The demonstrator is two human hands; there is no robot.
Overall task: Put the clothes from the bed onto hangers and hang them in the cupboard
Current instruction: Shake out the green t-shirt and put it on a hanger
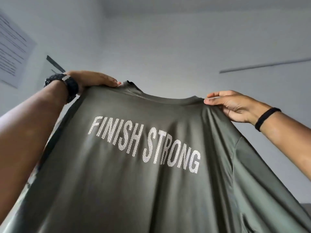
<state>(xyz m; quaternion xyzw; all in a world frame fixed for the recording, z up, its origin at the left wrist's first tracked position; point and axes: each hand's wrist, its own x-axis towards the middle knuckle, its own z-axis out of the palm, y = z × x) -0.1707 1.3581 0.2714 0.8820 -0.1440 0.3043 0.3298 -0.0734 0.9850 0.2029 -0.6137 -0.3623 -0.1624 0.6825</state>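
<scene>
Your left hand (94, 80) grips the left shoulder of the olive-green T-shirt (134, 182), fingers curled over the top edge just beside the collar (168, 96). Your right hand (235, 106) pinches the opposite shoulder at the other end of the collar, thumb and fingertips closed on the fabric. The two hands sit well apart, so the shoulder line is stretched between them and the shirt hangs down in front of you, filling the lower view. The white lettering "FINISH STRONG" (144, 143) faces you. A dark watch (67, 84) is on your left wrist and a black band (265, 118) on your right.

Behind the shirt you see only a pale wall (168, 39), a sheet of printed paper (11, 52) pinned at upper left, and a dark strip (265, 65) at right. No hanger, bed or cupboard is in view.

By my reading you are at the spreading-out step: the shirt is lifted and opened, not yet on a hanger. The next move calls for freeing one hand while the other keeps a shoulder, fetching a hanger, and feeding it in through the collar or hem. Watch that the slick fabric does not slide from a single grip.
</scene>
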